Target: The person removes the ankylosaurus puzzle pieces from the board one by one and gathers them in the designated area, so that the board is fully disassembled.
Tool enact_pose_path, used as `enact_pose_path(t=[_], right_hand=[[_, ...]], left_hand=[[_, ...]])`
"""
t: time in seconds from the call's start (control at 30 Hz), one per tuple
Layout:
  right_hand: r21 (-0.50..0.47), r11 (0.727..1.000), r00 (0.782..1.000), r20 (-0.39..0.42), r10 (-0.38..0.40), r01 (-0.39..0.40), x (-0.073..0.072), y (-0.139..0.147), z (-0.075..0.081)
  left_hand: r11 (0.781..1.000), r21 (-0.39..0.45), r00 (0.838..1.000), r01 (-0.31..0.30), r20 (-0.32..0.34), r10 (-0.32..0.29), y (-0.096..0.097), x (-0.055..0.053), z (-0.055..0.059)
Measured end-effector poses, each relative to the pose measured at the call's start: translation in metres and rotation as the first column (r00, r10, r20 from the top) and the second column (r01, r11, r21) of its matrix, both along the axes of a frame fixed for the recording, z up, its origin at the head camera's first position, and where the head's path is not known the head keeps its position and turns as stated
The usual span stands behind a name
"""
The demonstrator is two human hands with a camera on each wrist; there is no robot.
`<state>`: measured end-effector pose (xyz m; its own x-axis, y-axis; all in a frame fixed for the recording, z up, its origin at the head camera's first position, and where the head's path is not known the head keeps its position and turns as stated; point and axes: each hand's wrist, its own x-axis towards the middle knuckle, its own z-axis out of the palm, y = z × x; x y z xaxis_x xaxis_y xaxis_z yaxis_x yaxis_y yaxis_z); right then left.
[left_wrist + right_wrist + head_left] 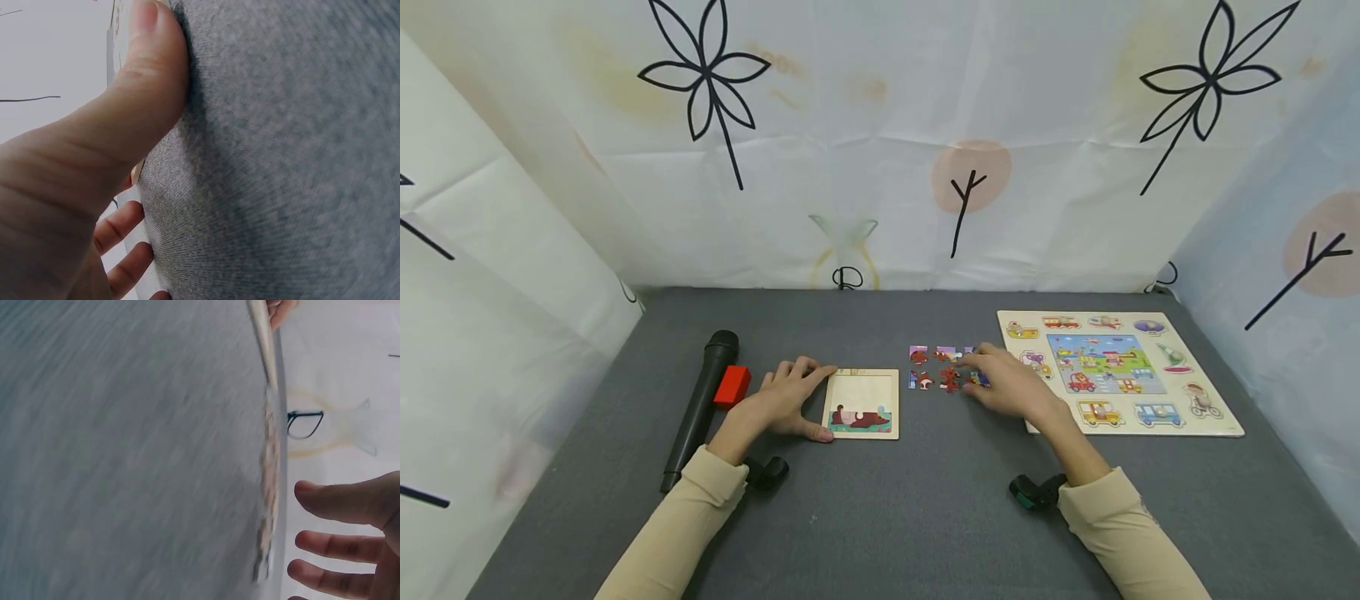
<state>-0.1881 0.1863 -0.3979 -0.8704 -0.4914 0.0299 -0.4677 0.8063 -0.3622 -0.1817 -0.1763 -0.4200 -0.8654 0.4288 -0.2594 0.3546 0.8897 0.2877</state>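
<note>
A small wooden puzzle board lies on the grey table; a strip of fitted pieces with a brown animal picture fills its lower part. My left hand rests at the board's left side, thumb by the lower corner, forefinger by the upper one. To the right lie several loose jigsaw pieces in two rows. Over the right end of these rows hovers my right hand, hiding some of them. In the right wrist view its fingers are extended and hold nothing, apart from the blurred row of pieces.
A large picture puzzle board with vehicles and toys lies at the right, close beside my right forearm. At the left are a black microphone and a red block. White patterned cloth walls the table's back and sides.
</note>
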Motion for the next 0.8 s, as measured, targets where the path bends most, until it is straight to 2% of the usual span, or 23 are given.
enact_pose_path(t=[0.3, 0.57, 0.8], right_hand=[[-0.01, 0.999, 0.999, 0.016, 0.052, -0.052, 0.001, -0.035, 0.011], [-0.034, 0.99, 0.99, 0.013, 0.138, -0.137, 0.007, -0.078, 0.015], [0.007, 0.986, 0.981, 0.094, 0.168, -0.169, 0.014, -0.114, 0.011]], left_hand=[[1.0, -0.001, 1.0, 0.005, 0.001, -0.005, 0.0, 0.0, 0.001], [1.0, -0.006, 1.0, 0.004, 0.004, -0.004, 0.001, 0.0, 0.001], [1.0, -0.012, 1.0, 0.001, 0.009, -0.001, 0.001, 0.0, 0.001]])
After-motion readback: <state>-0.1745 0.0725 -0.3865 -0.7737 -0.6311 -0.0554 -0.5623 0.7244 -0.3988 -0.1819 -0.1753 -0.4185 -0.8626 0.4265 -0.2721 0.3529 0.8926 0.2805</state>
